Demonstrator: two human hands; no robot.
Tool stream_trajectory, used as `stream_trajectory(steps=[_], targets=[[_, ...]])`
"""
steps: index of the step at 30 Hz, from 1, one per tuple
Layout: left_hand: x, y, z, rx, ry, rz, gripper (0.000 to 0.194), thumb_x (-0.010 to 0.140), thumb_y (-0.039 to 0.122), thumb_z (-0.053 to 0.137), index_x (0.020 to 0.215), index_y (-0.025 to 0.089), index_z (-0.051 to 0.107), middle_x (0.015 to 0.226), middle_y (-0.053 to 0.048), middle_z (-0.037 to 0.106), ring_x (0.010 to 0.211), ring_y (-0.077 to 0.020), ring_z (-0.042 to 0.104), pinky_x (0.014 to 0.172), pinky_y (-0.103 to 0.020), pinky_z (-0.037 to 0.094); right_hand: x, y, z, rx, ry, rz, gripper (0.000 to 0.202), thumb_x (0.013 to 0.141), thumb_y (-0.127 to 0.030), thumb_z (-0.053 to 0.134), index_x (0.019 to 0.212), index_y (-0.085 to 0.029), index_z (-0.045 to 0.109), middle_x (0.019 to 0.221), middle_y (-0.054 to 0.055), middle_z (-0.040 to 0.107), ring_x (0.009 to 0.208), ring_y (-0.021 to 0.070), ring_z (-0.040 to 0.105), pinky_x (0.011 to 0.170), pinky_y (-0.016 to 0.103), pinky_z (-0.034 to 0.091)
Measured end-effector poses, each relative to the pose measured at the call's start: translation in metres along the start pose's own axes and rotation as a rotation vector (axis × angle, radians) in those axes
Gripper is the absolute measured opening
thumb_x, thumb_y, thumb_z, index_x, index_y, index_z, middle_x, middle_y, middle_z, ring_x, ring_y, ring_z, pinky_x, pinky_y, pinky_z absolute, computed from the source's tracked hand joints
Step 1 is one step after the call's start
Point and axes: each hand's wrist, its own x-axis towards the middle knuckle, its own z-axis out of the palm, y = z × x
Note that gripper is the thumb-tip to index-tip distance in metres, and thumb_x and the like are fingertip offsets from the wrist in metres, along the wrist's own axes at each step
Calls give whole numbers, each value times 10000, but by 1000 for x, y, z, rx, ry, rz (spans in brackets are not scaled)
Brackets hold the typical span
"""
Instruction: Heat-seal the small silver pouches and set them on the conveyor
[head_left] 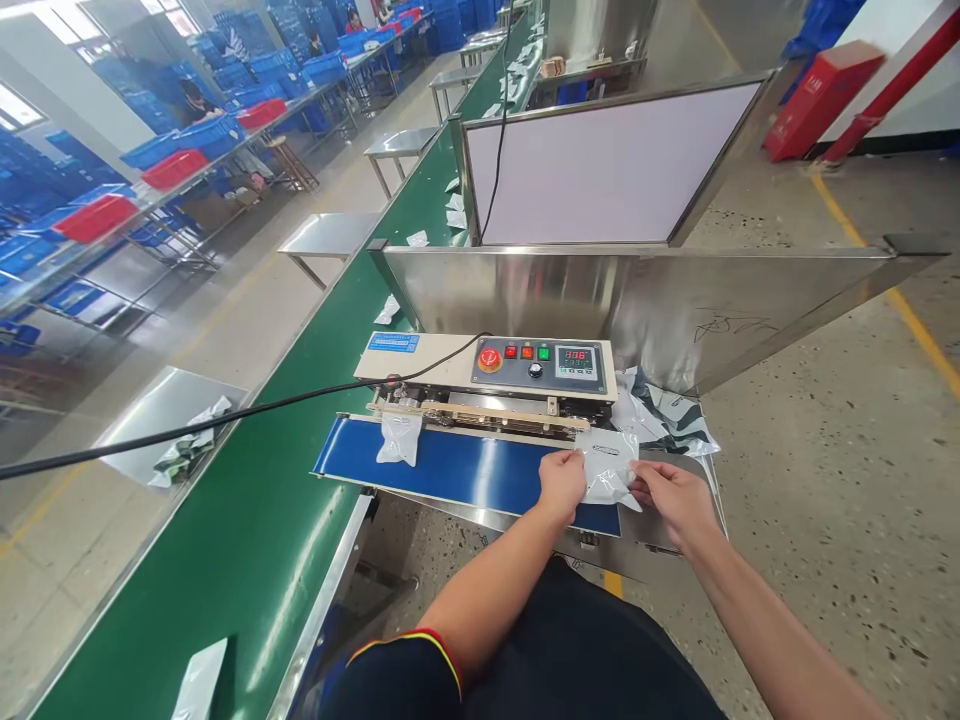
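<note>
I am pinching one clear plastic pouch (609,470) between left hand (562,483) and right hand (673,495), feeding it in; another sealed clear pouch (399,437) is riding the blue sealer belt (465,470) at nine o'clock.

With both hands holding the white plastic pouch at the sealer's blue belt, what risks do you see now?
1. The left hand and right hand grip the white plastic pouch close to the sealing slot; fingers might get drawn in.
2. The pouch looks crumpled, so its seal may wrinkle.
3. The black cable crosses the green conveyor and could snag passing packets.
</note>
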Motion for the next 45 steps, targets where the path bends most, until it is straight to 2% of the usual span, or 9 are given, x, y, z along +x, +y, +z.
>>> stream_trajectory(steps=[5, 10, 12, 18, 22, 25, 32, 38, 45], targets=[[0, 10, -38, -1, 21, 46, 530, 863, 684, 812, 790, 160, 784, 722, -42, 692, 743, -212, 634, 722, -315, 540, 20, -15, 10, -115, -112, -32, 405, 677, -535, 932, 846, -183, 825, 845, 141, 805, 777, 288, 768, 685, 388, 668], [-29, 27, -78, 100, 284, 412, 440, 965, 563, 763, 1190, 187, 804, 1268, -151, 788, 1219, -301, 701, 1062, -400, 568, 63, -47, -30, -766, 227, -341, 423, 827, -612, 798, 927, -203, 844, 1033, 220, 792, 867, 367, 714, 692, 443, 529], [-46, 31, -81, 149, 333, 534, 405, 1006, 526, 731, 1255, 211, 779, 1376, -170, 750, 1282, -309, 682, 1113, -435, 555, 75, -61, -40, -969, 198, -423, 358, 868, -551, 753, 861, -199, 820, 1000, 236, 769, 833, 364, 690, 687, 442, 469], [-76, 46, -44, 301, -57, 758, 291, 1070, 425, 668, 1230, 234, 817, 1282, -169, 807, 1237, -322, 731, 1173, -520, 561, 62, -110, -57, -1020, -13, -531, 172, 891, -361, 664, 768, -250, 710, 786, 83, 718, 719, 246, 616, 703, 360, 410], [-71, 55, 2, 448, -280, 943, 343, 1070, 374, 682, 1357, 231, 802, 1446, -163, 781, 1457, -341, 662, 1309, -554, 474, 28, -140, -79, -1001, -328, -521, 244, 818, -381, 690, 649, -253, 570, 624, 11, 595, 604, 188, 514, 598, 314, 341], [-64, 53, 28, 575, -377, 1007, 289, 1064, 347, 698, 1299, 236, 824, 1387, -127, 821, 1391, -320, 724, 1255, -513, 547, 1, -142, -88, -740, -500, -506, 369, 818, -488, 735, 624, -246, 535, 606, -8, 525, 590, 163, 465, 561, 288, 345], [-63, 30, 22, 461, -190, 713, 243, 1090, 361, 648, 1053, 212, 836, 1020, -73, 863, 918, -218, 785, 873, -311, 646, -33, -64, -91, -71, -352, -393, 753, 778, -930, 784, 975, -208, 867, 1050, 156, 837, 986, 332, 788, 836, 393, 666], [-63, -2, 7, 201, -198, 441, 400, 1054, 548, 676, 1037, 169, 804, 919, -71, 806, 764, -179, 682, 719, -277, 556, -40, -1, -67, -140, -79, -371, 631, 688, -776, 913, 954, -205, 881, 981, 136, 857, 957, 349, 814, 854, 393, 688], [-25, -3, 15, 2, 33, 25, 370, 815, 465, 929, 856, 117, 810, 749, -67, 746, 635, -144, 599, 624, -262, 490, -11, -10, -35, 178, -63, 66, 341, 674, -392, 1004, 802, -188, 762, 753, 87, 790, 721, 269, 795, 635, 312, 692]])
